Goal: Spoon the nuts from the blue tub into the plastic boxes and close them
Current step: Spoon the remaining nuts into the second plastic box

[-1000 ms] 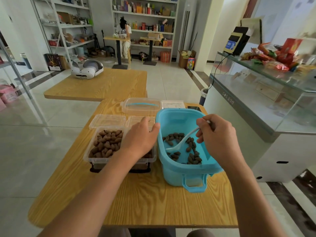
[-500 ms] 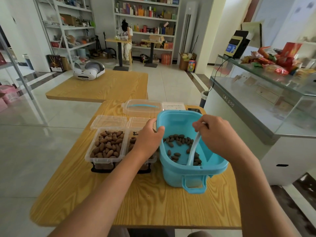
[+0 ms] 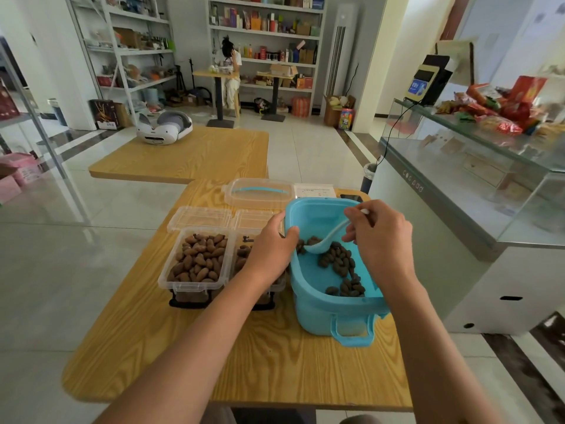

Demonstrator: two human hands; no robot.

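Head view: I log one blue tub (image 3: 333, 304), two clear plastic boxes, one spoon (image 3: 328, 240), on a wood-grain surface (image 3: 275, 362).
Tub: smooth plastic, rounded rectangle, latch handle toward me; long axis runs away from me.
Nuts (image 3: 342, 264): brown, oval, loose across the tub floor.
Left box (image 3: 195, 264): heaped with nuts, hinged lid laid open behind it.
Right box (image 3: 247, 255): partly hidden by my forearm; some nuts inside.
Spoon: pale blue, bowl low among the nuts, pointing left; handle rises right.
Left hand (image 3: 270, 249): grip closed over the tub's left rim.
Right hand (image 3: 379, 237): grip pinching the spoon handle.
Tub lid (image 3: 260, 194): clear, blue handle, behind the boxes.
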